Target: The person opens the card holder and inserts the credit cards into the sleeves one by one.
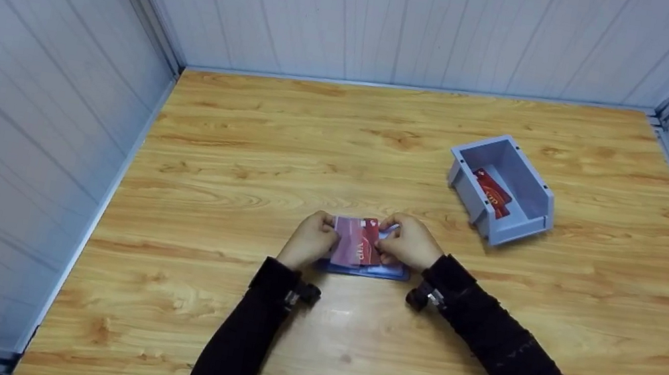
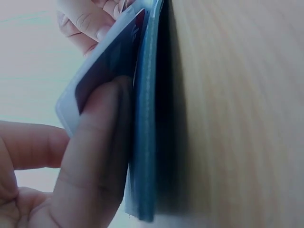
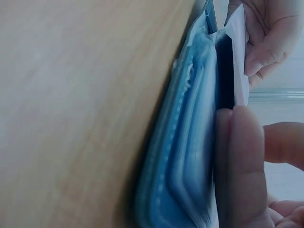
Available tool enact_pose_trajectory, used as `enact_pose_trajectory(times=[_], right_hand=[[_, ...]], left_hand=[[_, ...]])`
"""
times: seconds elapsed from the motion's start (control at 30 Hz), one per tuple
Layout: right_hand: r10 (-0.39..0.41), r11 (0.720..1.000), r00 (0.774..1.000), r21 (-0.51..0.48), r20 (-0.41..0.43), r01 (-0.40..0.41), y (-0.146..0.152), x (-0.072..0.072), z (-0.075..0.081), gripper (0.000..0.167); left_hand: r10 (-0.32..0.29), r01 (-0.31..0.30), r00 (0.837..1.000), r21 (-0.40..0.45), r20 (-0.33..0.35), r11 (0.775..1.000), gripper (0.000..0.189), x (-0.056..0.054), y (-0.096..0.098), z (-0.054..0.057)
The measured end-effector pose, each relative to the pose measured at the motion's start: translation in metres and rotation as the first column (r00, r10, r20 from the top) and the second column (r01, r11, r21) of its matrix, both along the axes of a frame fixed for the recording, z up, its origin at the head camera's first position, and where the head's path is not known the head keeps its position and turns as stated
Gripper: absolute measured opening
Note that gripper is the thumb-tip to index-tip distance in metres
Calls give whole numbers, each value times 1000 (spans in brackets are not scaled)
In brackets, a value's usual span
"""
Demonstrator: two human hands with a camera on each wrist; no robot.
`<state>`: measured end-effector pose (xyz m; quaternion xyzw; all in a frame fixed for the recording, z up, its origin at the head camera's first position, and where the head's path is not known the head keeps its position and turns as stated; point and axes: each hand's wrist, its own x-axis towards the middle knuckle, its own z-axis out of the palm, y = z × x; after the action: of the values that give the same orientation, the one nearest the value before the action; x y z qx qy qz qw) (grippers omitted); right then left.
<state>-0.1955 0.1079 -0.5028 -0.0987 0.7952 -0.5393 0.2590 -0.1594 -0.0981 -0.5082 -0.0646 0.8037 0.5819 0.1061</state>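
Observation:
A red card (image 1: 371, 241) with "VIP" lettering lies partly inside a translucent sleeve (image 1: 346, 233), over a blue card holder (image 1: 369, 273) on the table. My left hand (image 1: 309, 239) pinches the sleeve's left edge between thumb and fingers. On the opposite side, my right hand (image 1: 413, 243) pinches the card's uncovered right end. The left wrist view has the sleeve (image 2: 67, 107) raised at an angle from the holder (image 2: 146, 142), the left thumb against it. Several clear sleeves (image 3: 194, 156) are stacked in the holder beneath the right thumb (image 3: 247, 152).
A grey bin (image 1: 534, 196) stands at the back right, angled, with red cards (image 1: 493, 192) inside. Pale panel walls (image 1: 374, 19) border the wooden table (image 1: 274, 144) at the back and both sides. Wrist cameras are strapped over the black sleeves.

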Motion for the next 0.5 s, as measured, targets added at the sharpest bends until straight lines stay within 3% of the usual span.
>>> enact_pose_trajectory(times=[0.27, 0.5], right_hand=[[0, 1000, 999, -15, 40, 1, -3, -1, 2, 30], [41, 999, 998, -33, 38, -39, -5, 0, 2, 35]], left_hand=[[7, -7, 1000, 14, -2, 1000, 21, -1, 0, -3], [-5, 2, 999, 71, 45, 997, 23, 1, 1, -1]])
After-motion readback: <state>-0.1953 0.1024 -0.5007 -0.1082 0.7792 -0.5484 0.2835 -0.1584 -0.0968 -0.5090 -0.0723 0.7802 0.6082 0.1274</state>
